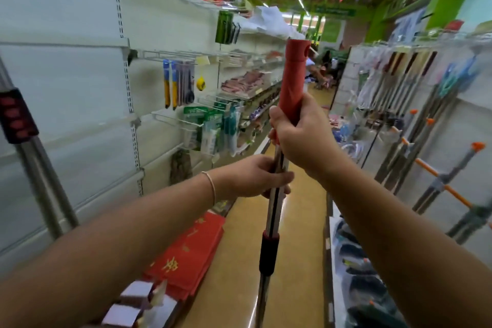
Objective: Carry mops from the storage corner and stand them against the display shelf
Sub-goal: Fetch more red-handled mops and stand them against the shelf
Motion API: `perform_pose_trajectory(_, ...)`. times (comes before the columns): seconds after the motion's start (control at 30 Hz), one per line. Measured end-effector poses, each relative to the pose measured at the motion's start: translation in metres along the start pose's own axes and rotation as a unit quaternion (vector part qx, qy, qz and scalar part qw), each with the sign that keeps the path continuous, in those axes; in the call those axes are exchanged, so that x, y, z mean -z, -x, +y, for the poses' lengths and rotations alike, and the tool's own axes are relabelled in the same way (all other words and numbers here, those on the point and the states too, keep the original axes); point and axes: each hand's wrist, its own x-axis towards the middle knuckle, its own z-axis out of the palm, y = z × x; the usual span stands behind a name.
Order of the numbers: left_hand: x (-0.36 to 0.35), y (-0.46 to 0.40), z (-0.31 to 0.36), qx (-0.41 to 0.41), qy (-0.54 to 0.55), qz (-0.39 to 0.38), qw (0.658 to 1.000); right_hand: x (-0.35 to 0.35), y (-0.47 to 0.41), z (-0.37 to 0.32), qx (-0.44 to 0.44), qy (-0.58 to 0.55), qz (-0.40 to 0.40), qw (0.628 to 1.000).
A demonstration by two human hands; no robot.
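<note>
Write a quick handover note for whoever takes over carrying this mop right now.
Right hand grips the bottom of the mop's red handle grip.
Left hand grips the metal pole just below it.
The mop is held roughly upright in the aisle; its head is out of view.
Another pole already leans at the left shelving.
Done: the mop is picked up.
Left: stand it against the display shelf.
</note>
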Motion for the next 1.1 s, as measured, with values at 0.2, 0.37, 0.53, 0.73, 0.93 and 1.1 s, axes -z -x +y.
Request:
perform_pose_trajectory(0.2, 0.057, -0.032, -0.008, 0.009, -0.049, 0.043, 0.998, -0.034, -0.068, 0.022, 0.024, 0.006, -0.027, 0.999)
perform_pose_trajectory(0.37, 0.108, -0.046, -0.01, -0.001, -0.058, 0.13, 0.99, -0.068, -0.124, 0.028, 0.076, -0.01, -0.012, 0.997)
perform_pose_trajectory(0.53, 0.151, -0.042, -0.026, -0.006, -0.027, 0.245, 0.969, -0.118, -0.159, 0.026, 0.152, -0.051, 0.0, 0.987)
perform_pose_trajectory(0.73, 0.213, -0.04, -0.03, 0.01, -0.005, 0.332, 0.943, -0.169, -0.212, 0.012, 0.194, -0.094, -0.04, 0.976)
perform_pose_trajectory(0.93, 0.261, -0.045, -0.037, 0.039, -0.002, 0.415, 0.909, -0.215, -0.262, 0.007, 0.213, -0.158, -0.109, 0.958)
perform_pose_trajectory(1.1, 0.294, -0.049, -0.03, 0.061, -0.037, 0.484, 0.872, -0.248, -0.304, -0.001, 0.248, -0.177, -0.137, 0.942)
